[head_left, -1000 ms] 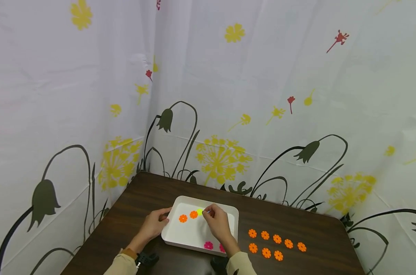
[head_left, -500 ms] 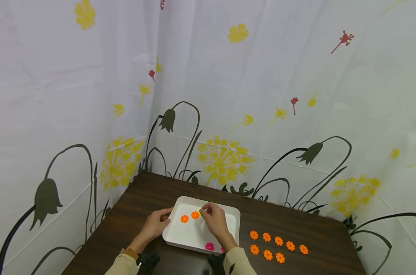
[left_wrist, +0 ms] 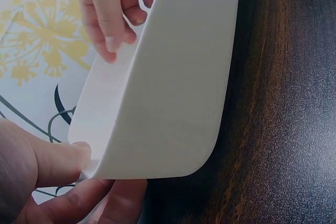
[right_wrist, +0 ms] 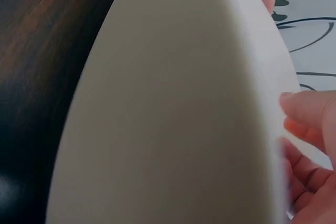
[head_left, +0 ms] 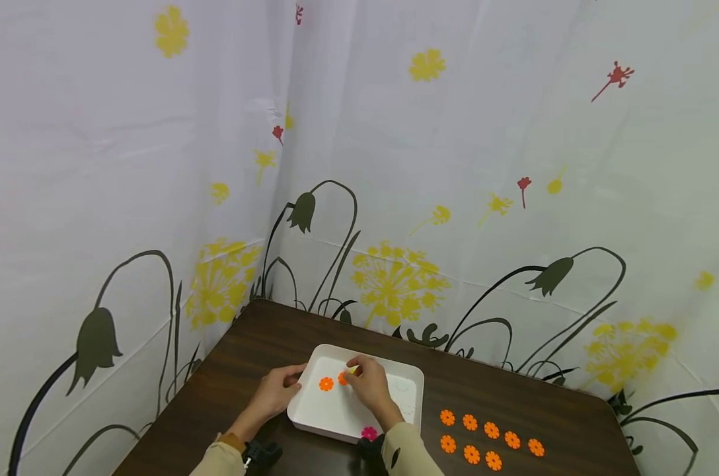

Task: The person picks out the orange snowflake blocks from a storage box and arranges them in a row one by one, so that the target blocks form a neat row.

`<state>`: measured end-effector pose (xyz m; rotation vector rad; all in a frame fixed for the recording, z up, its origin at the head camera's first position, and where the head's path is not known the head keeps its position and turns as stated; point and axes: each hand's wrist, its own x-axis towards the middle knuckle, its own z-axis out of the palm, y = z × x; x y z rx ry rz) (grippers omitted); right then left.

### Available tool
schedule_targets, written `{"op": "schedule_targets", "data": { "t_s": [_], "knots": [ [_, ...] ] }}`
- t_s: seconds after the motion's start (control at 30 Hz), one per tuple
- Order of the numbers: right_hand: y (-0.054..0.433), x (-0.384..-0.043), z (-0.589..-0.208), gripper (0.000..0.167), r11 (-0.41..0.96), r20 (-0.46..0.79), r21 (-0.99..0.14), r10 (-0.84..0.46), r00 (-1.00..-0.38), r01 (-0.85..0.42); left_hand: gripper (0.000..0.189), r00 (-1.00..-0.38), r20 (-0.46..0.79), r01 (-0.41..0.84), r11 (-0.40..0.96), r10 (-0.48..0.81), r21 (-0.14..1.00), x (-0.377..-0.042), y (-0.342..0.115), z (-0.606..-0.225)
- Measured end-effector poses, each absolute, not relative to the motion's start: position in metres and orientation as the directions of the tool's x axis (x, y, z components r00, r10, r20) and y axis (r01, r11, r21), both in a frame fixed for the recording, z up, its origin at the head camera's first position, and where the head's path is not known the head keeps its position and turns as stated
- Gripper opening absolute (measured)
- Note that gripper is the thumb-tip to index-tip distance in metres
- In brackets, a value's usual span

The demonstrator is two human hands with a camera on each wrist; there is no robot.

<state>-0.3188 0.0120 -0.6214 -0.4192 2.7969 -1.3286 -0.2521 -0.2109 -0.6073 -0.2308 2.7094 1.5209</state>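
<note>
A white tray (head_left: pixel 330 413) stands on the table. My left hand (head_left: pixel 273 396) grips its left rim, thumb inside and fingers on the outer side in the left wrist view. My right hand (head_left: pixel 373 383) reaches into the tray, thumb and fingers bent together. Its fingertips are right at an orange flower-shaped disc (head_left: pixel 342 379), and a yellow-green disc (head_left: pixel 353 371) is mostly hidden by them. I cannot tell whether they pinch either one. Another orange disc (head_left: pixel 326 384) lies to the left, and a pink disc (head_left: pixel 369 434) near the tray's front edge.
Several orange flower discs (head_left: pixel 471 454) lie in two rows on the dark wooden table (head_left: pixel 276 330), right of the tray. Pale flower shapes (head_left: pixel 402 385) show faintly in the tray's right part. A flower-printed curtain (head_left: pixel 490 132) hangs behind and to the left.
My right hand has shifted slightly left in the tray, covering most of the yellow-green disc and part of the orange one beside it. The left hand keeps its grip. The head view has drifted a little.
</note>
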Motion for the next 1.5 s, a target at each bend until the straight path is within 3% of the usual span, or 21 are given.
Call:
{"op": "schedule_targets", "data": {
  "t_s": [0.33, 0.67, 0.97, 1.2, 1.5],
  "knots": [
    [0.013, -0.321, -0.629, 0.026, 0.664, 0.011, -0.721, -0.277, -0.961, -0.2, 0.045, -0.99, -0.097, -0.135, 0.513, -0.1, 0.848, -0.252, -0.21, -0.605],
    [0.011, -0.319, -0.633, 0.033, 0.681, 0.024, -0.699, -0.281, -0.959, -0.217, 0.046, -0.989, -0.11, -0.147, 0.533, -0.1, 0.833, -0.252, -0.21, -0.605],
    [0.01, -0.318, -0.628, 0.019, 0.705, 0.025, -0.669, -0.296, -0.955, -0.236, 0.045, -0.991, -0.093, -0.131, 0.542, -0.097, 0.83, -0.253, -0.211, -0.604],
    [0.011, -0.315, -0.623, 0.027, 0.697, 0.005, -0.682, -0.299, -0.954, -0.222, 0.046, -0.991, -0.095, -0.133, 0.541, -0.098, 0.831, -0.253, -0.208, -0.604],
    [0.012, -0.308, -0.617, 0.022, 0.661, 0.01, -0.712, -0.325, -0.946, -0.235, 0.046, -0.988, -0.109, -0.149, 0.561, -0.106, 0.814, -0.254, -0.208, -0.603]
  ]
}}
